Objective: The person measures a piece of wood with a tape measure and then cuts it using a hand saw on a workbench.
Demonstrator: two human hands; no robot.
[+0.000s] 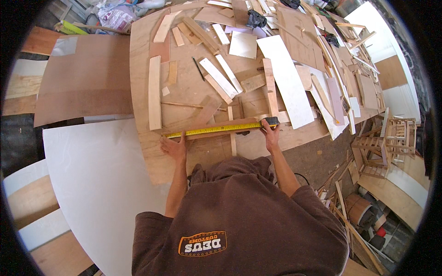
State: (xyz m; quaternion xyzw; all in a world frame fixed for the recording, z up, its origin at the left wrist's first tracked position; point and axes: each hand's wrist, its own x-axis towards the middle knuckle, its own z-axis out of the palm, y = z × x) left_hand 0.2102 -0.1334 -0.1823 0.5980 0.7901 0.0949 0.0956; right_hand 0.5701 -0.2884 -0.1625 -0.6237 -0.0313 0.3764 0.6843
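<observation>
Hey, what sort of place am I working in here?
Probably a woodworking shop: cut wooden strips and a long white panel lie on the broad worktable, with a yellow tape measure pulled out near its edge.

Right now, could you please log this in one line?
left hand: at yellow blade; right hand: holding tape-measure case; blade: along wooden strip

Mid-frame, the tape blade is yellow with black markings, its case dark. The bench is warm tan. The long panel right of centre and the large sheet at lower left are white. At the bottom, a dark brown shirt bears an orange-edged patch with white and orange lettering.
</observation>
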